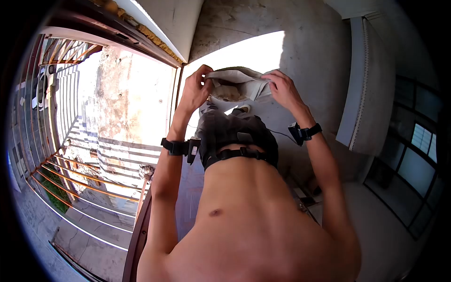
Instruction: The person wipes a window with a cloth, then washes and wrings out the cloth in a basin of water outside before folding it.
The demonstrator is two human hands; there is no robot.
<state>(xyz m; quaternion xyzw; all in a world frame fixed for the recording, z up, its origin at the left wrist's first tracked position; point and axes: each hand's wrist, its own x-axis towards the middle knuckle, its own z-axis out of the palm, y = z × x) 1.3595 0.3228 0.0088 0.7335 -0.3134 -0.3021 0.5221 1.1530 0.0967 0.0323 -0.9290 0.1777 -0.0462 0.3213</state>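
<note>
A pale piece of cloth [256, 88] is stretched between my two hands in front of my legs. It looks like a bag or a cover, with its mouth gaping and a greyish inside showing; its exact kind I cannot make out. My left hand [198, 88] pinches the cloth's left edge with curled fingers. On the other side, my right hand [284, 90] grips the right edge between thumb and fingers. Below the cloth are my dark trousers [235, 129] and part of a shoe [244, 108].
A door frame [180, 77] stands close to my left hand. Beyond it lies a sunlit balcony with metal railings [89, 175]. A dark cable [280, 134] runs near my right wrist. To the right are a long pale ledge-like block [358, 89] and dark-framed window panes [416, 164].
</note>
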